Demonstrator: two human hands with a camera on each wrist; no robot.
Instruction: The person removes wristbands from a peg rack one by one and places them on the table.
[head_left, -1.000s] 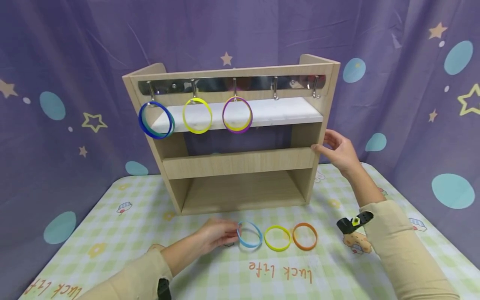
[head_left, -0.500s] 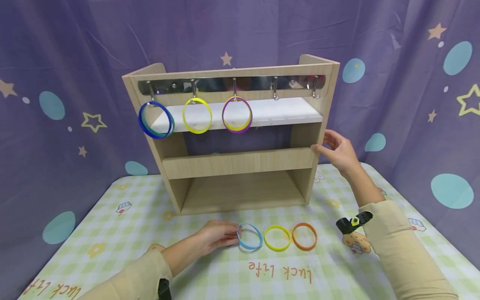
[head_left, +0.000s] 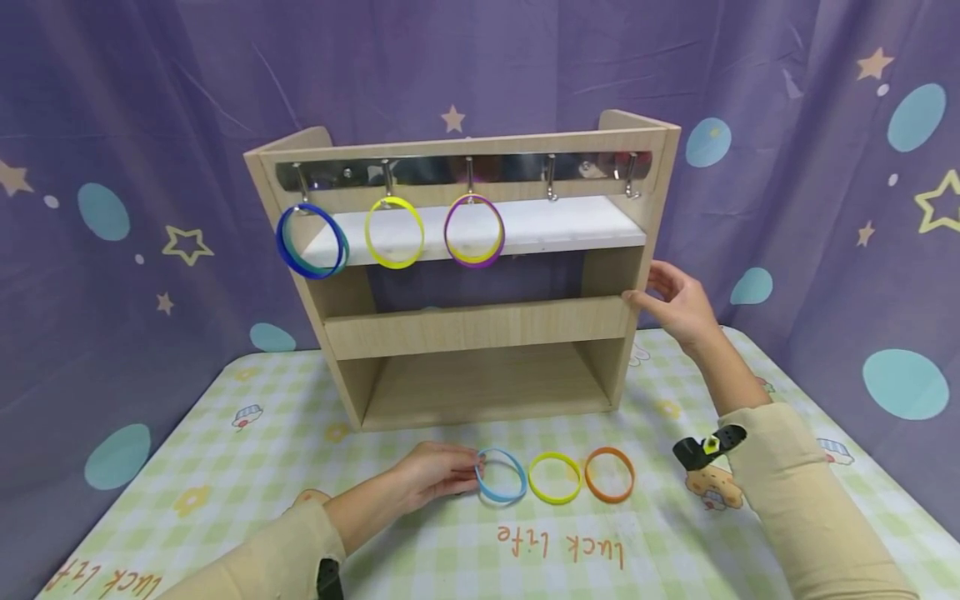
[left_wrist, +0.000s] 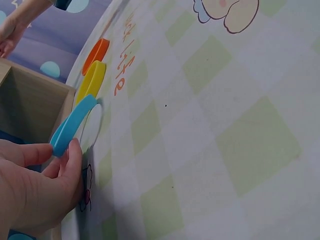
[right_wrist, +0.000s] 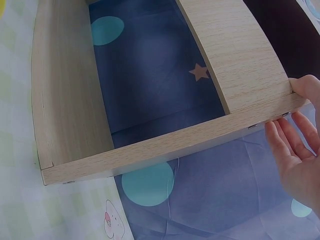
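Left hand [head_left: 431,477] pinches the blue band [head_left: 501,476] on the near mat; right hand [head_left: 678,304], fingers loose, rests against the shelf [head_left: 480,327] side.

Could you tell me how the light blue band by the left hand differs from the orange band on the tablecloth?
The light blue rubber band is pinched at its edge by the left hand; the orange rubber band is touched by nothing. The blue band sits at the left end of the row, the orange at the right end. Both are round bands of similar size on the checked tablecloth.
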